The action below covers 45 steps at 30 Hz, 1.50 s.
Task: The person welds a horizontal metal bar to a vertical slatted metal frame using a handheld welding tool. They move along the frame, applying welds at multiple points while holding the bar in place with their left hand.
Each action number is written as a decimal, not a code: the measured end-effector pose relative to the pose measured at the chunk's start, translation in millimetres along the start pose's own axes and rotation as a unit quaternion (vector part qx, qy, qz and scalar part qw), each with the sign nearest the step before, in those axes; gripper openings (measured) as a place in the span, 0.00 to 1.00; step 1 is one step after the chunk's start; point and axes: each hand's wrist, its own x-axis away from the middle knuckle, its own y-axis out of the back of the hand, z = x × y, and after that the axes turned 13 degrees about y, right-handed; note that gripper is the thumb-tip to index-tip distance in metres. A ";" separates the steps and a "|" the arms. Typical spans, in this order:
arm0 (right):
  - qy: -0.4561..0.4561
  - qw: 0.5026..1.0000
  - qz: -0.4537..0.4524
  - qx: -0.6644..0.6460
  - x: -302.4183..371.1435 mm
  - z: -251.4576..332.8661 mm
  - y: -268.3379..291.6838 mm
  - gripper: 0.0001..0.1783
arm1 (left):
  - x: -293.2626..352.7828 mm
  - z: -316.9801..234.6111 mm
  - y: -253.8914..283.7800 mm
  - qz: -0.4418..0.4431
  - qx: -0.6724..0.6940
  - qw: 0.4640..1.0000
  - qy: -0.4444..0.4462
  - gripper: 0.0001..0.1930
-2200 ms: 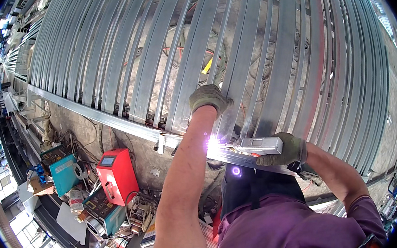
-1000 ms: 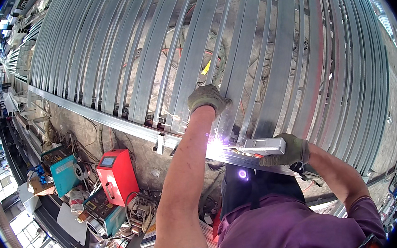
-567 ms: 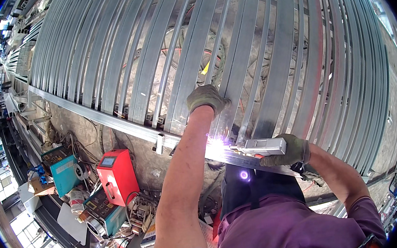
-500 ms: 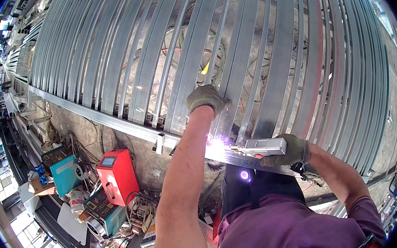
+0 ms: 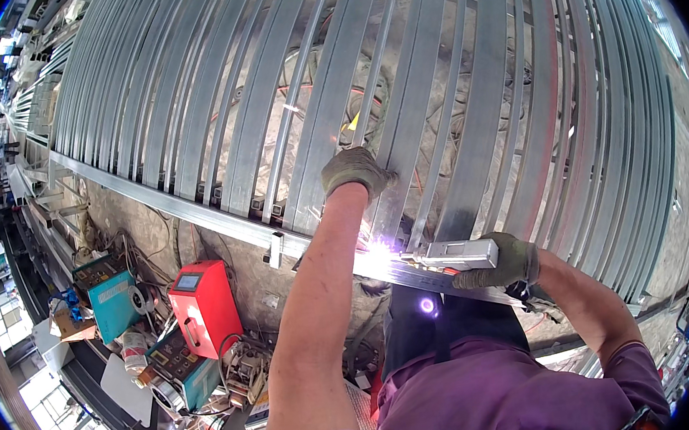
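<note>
A row of grey metal tubes (image 5: 410, 116), wide ones alternating with narrow ones, runs away from me above a cross rail (image 5: 185, 217). My left hand (image 5: 355, 172), in a dark grey-green glove, is closed round a narrow tube (image 5: 382, 56) near its close end; the fingertips are partly hidden. In my gloved right hand (image 5: 510, 260) is a pale, boxy welding torch (image 5: 459, 254), its nozzle pointing left. At the nozzle tip a bright white-violet arc (image 5: 380, 255) glows where the tubes meet the rail, just beside my left forearm. The glare hides the joint itself.
To the left on the floor stand a red machine (image 5: 205, 309) with a small screen and teal machines (image 5: 107, 297) among cables and wire spools. Cables lie on the floor beneath the tubes. Long dark beams (image 5: 94, 384) run along the far left.
The arc and torch are almost where they were. A few sparks and the glow have changed shape. My left hand has shifted very slightly to the left.
</note>
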 end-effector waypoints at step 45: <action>0.068 0.982 0.017 -0.174 4.3 -16.9 5.1 0.38 | 2.5 -1.0 -11.4 -0.043 0.007 0.998 0.033 0.45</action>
